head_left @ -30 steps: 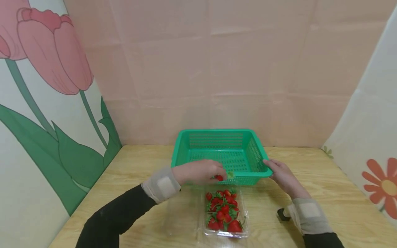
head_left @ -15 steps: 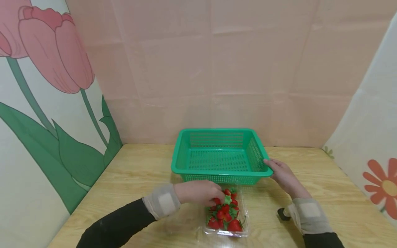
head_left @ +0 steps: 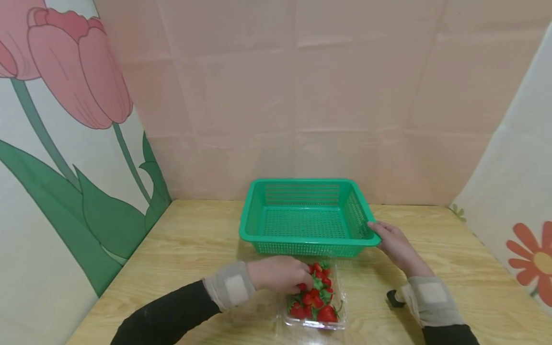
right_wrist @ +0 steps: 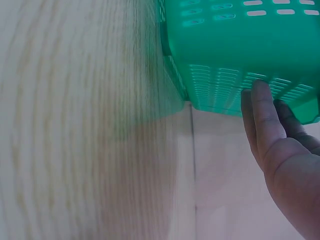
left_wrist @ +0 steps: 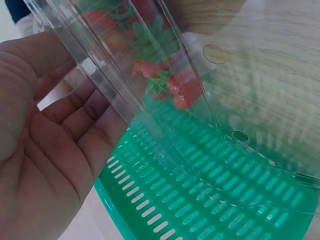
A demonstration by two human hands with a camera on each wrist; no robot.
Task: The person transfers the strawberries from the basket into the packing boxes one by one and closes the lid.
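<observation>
Broad wooden table (head_left: 194, 249), one, walled in by flower-printed panels. On it one green perforated basket (head_left: 306, 215), holding no fruit at all, so by the look of things nothing moved across yet and the whole load left to shift. Just in front of the basket, nearly touching its near wall, one clear plastic punnet (head_left: 312, 323) with its lid folded open to the left, packed with red strawberries (head_left: 315, 297); roughly a dozen, heaped too tightly for an exact count. Left hand (head_left: 280, 274) reaching into the punnet's far left corner, fingers curled down onto the top berries, apparently closing on one, though whether a berry is really pinched cannot be told from the head view, and the left wrist view shows only the palm with relaxed fingers behind the clear plastic. Right hand (head_left: 394, 247) steadying the basket at its near right corner, straight fingers (right_wrist: 265, 115) pressed flat against the slotted side wall. Beside the right wrist, one small black object (head_left: 392, 298), too small to identify.
</observation>
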